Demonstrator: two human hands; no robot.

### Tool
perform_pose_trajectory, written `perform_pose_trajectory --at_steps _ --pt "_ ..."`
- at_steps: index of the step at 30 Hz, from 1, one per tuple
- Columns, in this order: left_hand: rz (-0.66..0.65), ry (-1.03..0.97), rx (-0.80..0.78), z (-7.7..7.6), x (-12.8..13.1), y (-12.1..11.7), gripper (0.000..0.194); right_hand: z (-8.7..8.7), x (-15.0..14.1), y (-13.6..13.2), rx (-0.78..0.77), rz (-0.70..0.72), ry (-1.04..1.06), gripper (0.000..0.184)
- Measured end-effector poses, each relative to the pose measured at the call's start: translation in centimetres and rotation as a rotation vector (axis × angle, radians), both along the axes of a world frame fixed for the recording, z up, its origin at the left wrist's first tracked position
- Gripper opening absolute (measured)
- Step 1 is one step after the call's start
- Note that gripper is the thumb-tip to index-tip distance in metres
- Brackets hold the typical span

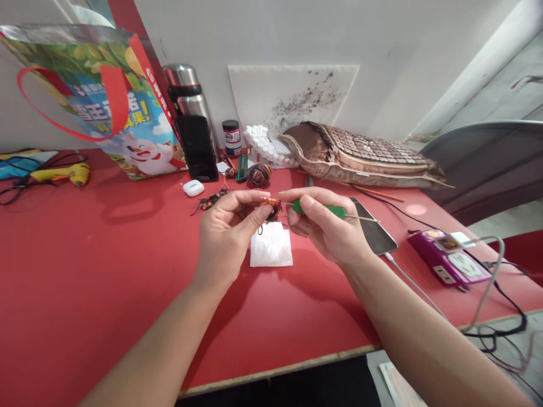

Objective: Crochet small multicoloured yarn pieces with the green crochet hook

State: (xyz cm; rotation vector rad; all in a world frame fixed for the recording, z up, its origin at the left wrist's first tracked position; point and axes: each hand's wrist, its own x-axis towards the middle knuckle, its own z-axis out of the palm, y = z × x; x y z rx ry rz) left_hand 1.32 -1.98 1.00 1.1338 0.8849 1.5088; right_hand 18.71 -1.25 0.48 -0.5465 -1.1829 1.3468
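My left hand (227,234) pinches a small piece of multicolored crochet work (275,211) between thumb and fingers. In my right hand (324,226) is a crochet hook (343,212) with a green handle, its thin metal shaft reaching left to the yarn piece. The other metal end sticks out to the right of my hand. Below the hands lies a white paper packet (271,249) on the red table. Just behind my left hand is a dark, colorful crocheted strip (214,199). A ball of multicolored yarn (259,174) sits farther back.
A colorful shopping bag (144,135), a steel thermos (193,102) and an upright phone (197,148) stand at the back left. A white earbud case (193,188) lies nearby. At right are a tablet-like device (375,232), a purple power strip (449,260) and cables. A yellow glue gun (63,173) lies far left.
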Motion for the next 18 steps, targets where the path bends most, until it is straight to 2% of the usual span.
perform_pose_trajectory --at_steps 5,8,11,13,18 --pt "0.023 0.024 0.023 0.0 0.1 0.1 0.014 -1.0 0.1 -0.1 0.075 -0.021 -0.048 0.018" --pt "0.061 0.039 0.028 -0.1 0.1 0.1 0.010 -1.3 -0.1 -0.2 0.122 -0.059 -0.101 0.020" --pt "0.111 0.059 0.015 -0.1 0.2 0.1 0.006 -1.3 -0.4 -0.4 0.166 -0.163 -0.186 0.026" --pt "0.126 0.061 0.009 -0.1 0.2 0.1 0.005 -1.2 -0.6 -0.5 0.208 -0.213 -0.237 0.022" --pt "0.139 0.066 -0.006 -0.1 0.3 0.2 0.004 -0.8 -0.7 -0.8 0.300 -0.224 -0.341 0.016"
